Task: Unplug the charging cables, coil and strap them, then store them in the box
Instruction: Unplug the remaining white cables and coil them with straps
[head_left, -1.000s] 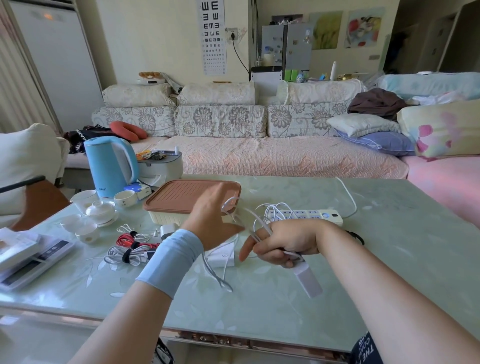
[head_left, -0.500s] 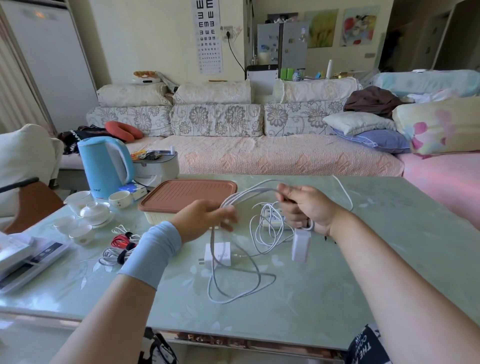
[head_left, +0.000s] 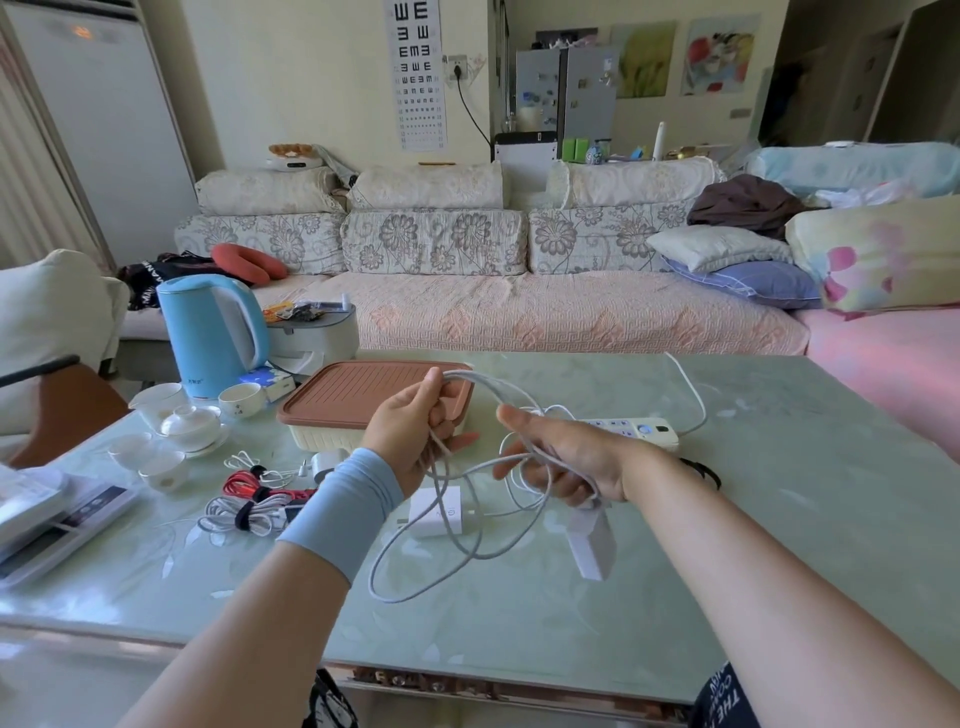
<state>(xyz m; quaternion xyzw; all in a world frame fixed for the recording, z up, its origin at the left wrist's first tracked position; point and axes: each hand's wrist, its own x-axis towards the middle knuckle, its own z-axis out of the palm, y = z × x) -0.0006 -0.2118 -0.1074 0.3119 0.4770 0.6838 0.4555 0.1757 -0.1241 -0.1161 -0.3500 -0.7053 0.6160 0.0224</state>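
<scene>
Head view: in front of the box (head_left: 363, 395), I have the left hand (head_left: 415, 436) clenched round several loops of the white cable (head_left: 491, 389); right of the box, the right hand (head_left: 566, 457) grips further strands, the adapter (head_left: 592, 545) dangling beneath. Judged risk: slack loops lying nearer than the box may tangle or snag the loose charger (head_left: 436, 514).

The person is wearing a snug, light blue stretch cuff (head_left: 340, 512) just behind the left hand (head_left: 410, 436), ending partway up the forearm. Nothing is covering the right arm behind the right hand (head_left: 571, 457). A dark garment (head_left: 724, 699) is showing white lettering.
</scene>
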